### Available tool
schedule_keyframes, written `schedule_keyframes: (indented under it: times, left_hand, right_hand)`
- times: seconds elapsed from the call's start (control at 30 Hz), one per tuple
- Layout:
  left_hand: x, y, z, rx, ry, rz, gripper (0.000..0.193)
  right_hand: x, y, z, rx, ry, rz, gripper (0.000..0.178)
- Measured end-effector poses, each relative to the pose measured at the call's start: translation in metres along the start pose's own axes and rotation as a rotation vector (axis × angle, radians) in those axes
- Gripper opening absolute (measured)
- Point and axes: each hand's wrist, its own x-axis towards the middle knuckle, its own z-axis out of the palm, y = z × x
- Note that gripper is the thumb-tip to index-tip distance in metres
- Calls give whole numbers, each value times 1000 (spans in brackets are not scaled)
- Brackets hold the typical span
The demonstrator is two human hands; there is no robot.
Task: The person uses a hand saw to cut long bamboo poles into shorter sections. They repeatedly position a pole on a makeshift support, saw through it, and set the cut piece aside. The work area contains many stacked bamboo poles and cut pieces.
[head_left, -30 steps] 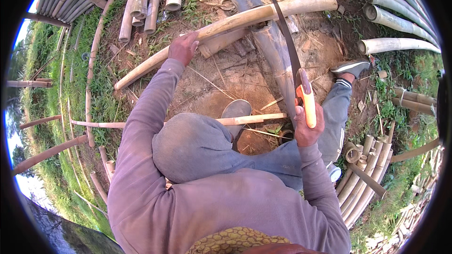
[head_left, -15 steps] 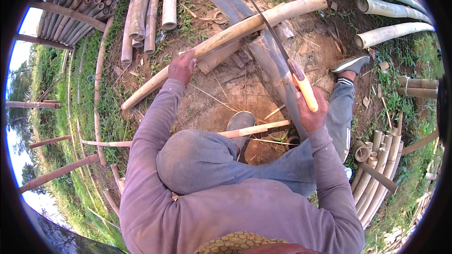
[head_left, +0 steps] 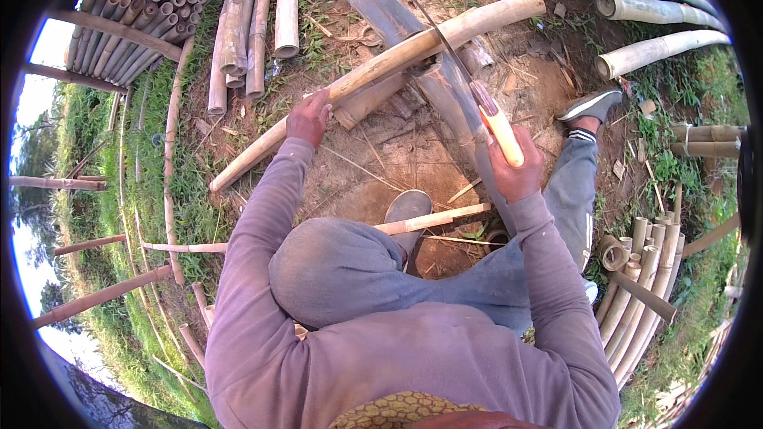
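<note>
1. Bamboo pole [head_left: 381, 64]: upper centre of the frame, in one piece; cut depth, hence work left, cannot be told.
2. Handsaw [head_left: 497, 123]: blade laid across the pole.
3. My right hand [head_left: 518, 168]: fingers clenched around the handsaw.
4. My left hand [head_left: 307, 119]: fingers grasping the pole.

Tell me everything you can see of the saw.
The saw has a long, narrow, dark, metal-looking blade and a slightly curved orange handle with a dark reddish-brown section toward the blade. The right hand grips the handle. The saw slants away from the person, its far end toward the upper left, the blade crossing the pale bamboo pole. Its teeth, and whether it has cut in, cannot be made out.
</note>
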Motion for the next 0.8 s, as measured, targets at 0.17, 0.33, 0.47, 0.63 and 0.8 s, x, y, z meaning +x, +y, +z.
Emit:
schedule_keyframes:
  times: [0.17, 0.33, 0.47, 0.63, 0.8]
  left_hand:
    - [0, -1, 1, -40, 34, 29, 40]
    - [-14, 4, -8, 44, 27, -12, 40]
    - [-83, 8, -9, 141, -46, 7, 46]
    - [-78, 39, -38, 61, -277, 120, 63]
    - [27, 52, -48, 192, -364, 284, 84]
  right_hand:
    - [-47, 2, -23, -1, 48, 15, 17]
    - [-8, -8, -6, -13, 10, 31, 15]
    - [-5, -4, -2, -24, 17, -16, 23]
    - [-4, -17, 1, 23, -10, -47, 44]
    - [-3, -18, 6, -36, -29, -127, 48]
